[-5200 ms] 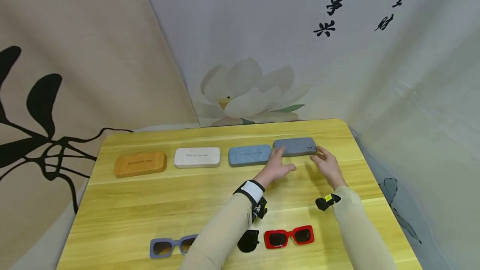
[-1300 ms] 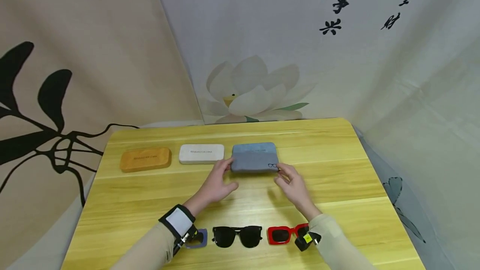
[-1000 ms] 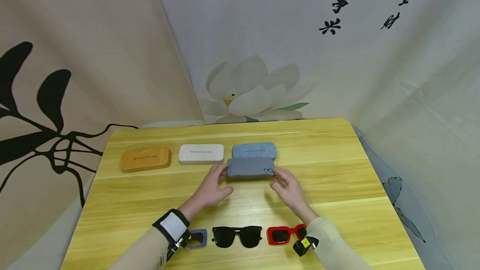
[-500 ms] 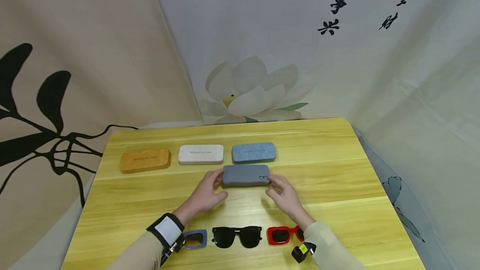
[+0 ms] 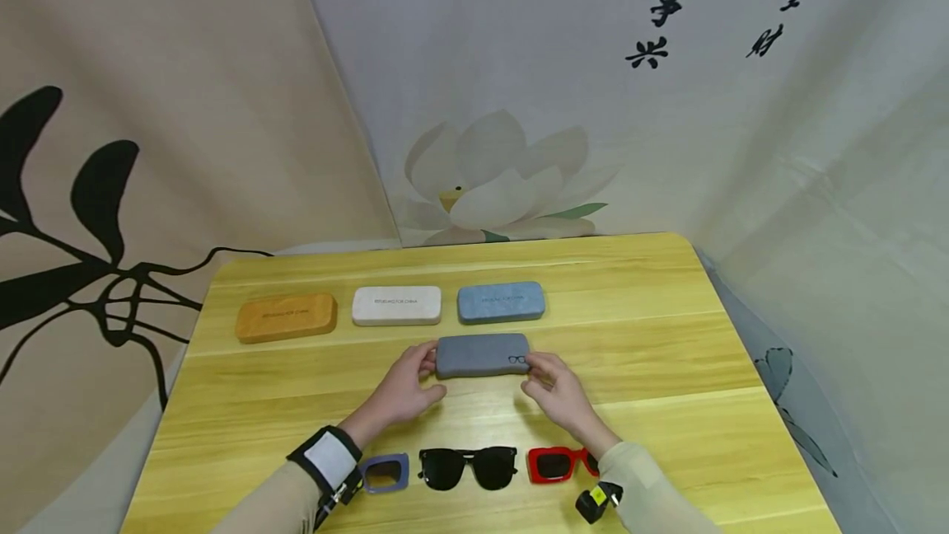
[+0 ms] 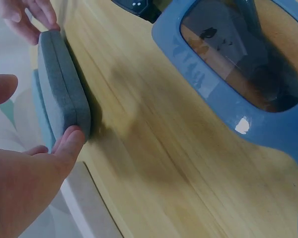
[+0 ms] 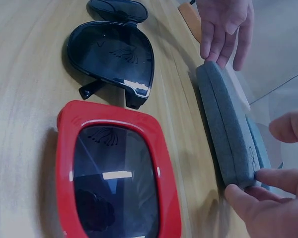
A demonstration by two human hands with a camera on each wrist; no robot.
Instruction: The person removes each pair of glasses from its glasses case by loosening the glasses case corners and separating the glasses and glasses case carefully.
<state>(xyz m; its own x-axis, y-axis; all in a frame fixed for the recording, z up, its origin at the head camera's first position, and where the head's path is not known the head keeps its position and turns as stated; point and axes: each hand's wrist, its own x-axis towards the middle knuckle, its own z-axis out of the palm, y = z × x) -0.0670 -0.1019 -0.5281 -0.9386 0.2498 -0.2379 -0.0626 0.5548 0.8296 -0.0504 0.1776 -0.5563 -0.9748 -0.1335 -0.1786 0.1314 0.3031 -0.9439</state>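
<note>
A grey glasses case with a small spectacles mark lies level in front of the row of cases, between my hands. At its left end, my left hand touches it with extended fingertips, the thumb held away. My right hand meets the right end with its fingertips, its thumb also apart. In the right wrist view, fingers lie at the corner of the case near the mark. The left wrist view shows the near end of the case against a left fingertip, with a shadow beside it on the wood.
Behind stand an orange case, a white case and a blue case. Along the front lie blue-framed sunglasses, partly hidden by my left wrist, black sunglasses and red sunglasses, partly behind my right wrist. The wooden table carries everything.
Both hands have brought the grey case from the back right, past the blue case, to a place in front of it. Over the last second it has come nearer and slightly left.
</note>
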